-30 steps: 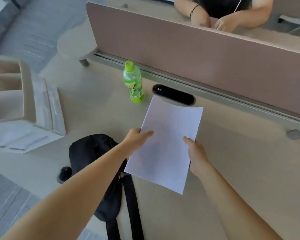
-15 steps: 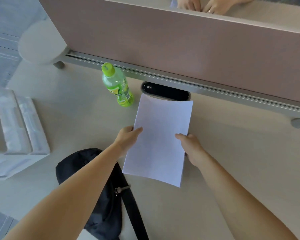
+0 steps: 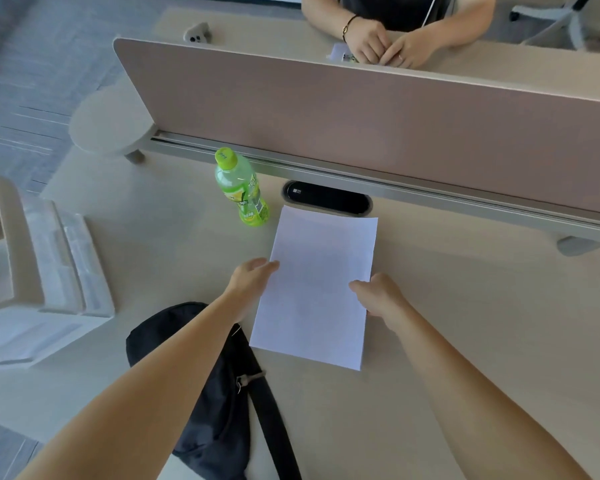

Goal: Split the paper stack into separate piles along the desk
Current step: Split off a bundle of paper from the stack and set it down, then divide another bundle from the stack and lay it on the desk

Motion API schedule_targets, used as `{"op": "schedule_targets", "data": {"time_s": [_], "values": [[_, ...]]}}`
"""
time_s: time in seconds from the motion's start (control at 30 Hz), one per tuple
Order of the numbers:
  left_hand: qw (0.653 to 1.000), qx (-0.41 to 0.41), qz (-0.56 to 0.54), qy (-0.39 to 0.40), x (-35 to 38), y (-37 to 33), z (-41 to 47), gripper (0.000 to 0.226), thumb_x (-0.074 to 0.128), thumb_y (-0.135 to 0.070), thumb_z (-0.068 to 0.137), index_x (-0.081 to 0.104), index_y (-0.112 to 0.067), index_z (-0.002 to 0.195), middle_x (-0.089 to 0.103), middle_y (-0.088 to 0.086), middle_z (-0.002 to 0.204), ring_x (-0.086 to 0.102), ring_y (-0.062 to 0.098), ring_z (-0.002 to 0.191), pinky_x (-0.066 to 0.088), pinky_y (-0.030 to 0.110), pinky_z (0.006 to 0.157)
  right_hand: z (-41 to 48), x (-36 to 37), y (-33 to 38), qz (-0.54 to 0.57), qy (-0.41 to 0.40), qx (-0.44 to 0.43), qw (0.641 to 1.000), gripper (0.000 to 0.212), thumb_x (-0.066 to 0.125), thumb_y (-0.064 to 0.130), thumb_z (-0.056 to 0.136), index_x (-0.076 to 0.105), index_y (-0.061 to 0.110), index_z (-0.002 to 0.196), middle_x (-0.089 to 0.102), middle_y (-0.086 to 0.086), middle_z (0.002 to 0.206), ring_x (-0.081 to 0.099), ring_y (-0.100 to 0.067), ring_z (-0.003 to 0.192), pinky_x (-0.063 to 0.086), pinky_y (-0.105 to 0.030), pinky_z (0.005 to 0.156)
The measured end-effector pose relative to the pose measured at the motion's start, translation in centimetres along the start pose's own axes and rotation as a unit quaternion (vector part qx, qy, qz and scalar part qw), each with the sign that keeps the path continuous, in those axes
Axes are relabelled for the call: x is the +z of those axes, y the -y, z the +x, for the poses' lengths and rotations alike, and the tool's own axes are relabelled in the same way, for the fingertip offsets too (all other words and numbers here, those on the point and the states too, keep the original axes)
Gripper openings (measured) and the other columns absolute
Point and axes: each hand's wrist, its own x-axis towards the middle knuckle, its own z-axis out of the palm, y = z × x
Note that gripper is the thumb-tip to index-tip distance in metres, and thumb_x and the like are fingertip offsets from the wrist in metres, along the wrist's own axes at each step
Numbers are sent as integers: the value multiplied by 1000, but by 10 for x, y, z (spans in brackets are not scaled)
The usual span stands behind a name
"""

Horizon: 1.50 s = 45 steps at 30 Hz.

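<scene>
The pale desk is filling most of the view, and a pink-brown divider panel is standing along its far edge. A white desk organiser is sitting at the left end. A black bag is lying at the near edge, partly under the left forearm. The paper stack is lying mid-desk, tilted slightly, with its far edge just short of the black cable port; whether it is resting on the surface or being held just above it cannot be told. The left hand is pinching the stack's left edge, thumb on top. The right hand is gripping the right edge, thumb on the sheet and the other digits hidden beneath. A green bottle is standing just beside the stack's far left corner.
</scene>
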Motion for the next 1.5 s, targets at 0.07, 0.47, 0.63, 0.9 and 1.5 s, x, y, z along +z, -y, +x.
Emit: {"op": "schedule_targets", "data": {"time_s": [0.07, 0.47, 0.63, 0.9, 1.5], "values": [[1000, 13, 12, -8, 3, -4, -4, 67, 66, -45, 82, 51, -17, 141, 59, 12, 135, 59, 29, 119, 45, 32, 95, 0, 2, 0, 0, 4, -6, 1000, 20, 52, 26, 80, 62, 8, 82, 47, -2, 72, 43, -23, 66, 38, -31, 64], [989, 83, 120, -20, 7, -21, -24, 69, 54, -53, 91, 36, -22, 149, 41, 7, 153, 44, 27, 137, 39, 43, 110, -31, -10, 2, -62, 49, -52, 996, 22, 55, 32, 88, 65, 13, 89, 60, 0, 81, 56, -20, 74, 43, -30, 68], [988, 124, 89, 15, 10, -20, -71, 64, 54, -52, 91, 41, -22, 147, 47, 3, 147, 49, 23, 131, 40, 39, 107, -71, -35, -14, -104, 12, -78, 991, 36, 55, 35, 89, 35, 18, 63, 34, 2, 63, 32, -17, 55, 24, -30, 53], [969, 173, -8, 175, 33, 15, -185, 40, 52, -48, 96, 61, -17, 121, 69, 1, 115, 68, 23, 102, 52, 39, 95, -207, -69, -101, 140, -139, -165, 966, 18, 63, 19, 93, 68, 17, 75, 70, -6, 76, 65, -22, 72, 52, -34, 70], [850, 253, 125, 446, 235, 102, -434, 19, 55, -19, 97, 66, -12, 83, 64, 2, 70, 58, 18, 62, 46, 29, 63, -507, -94, -389, 419, -399, -116, 807, 18, 56, 11, 98, 73, 11, 92, 73, -6, 81, 67, -18, 71, 50, -33, 73]]}}
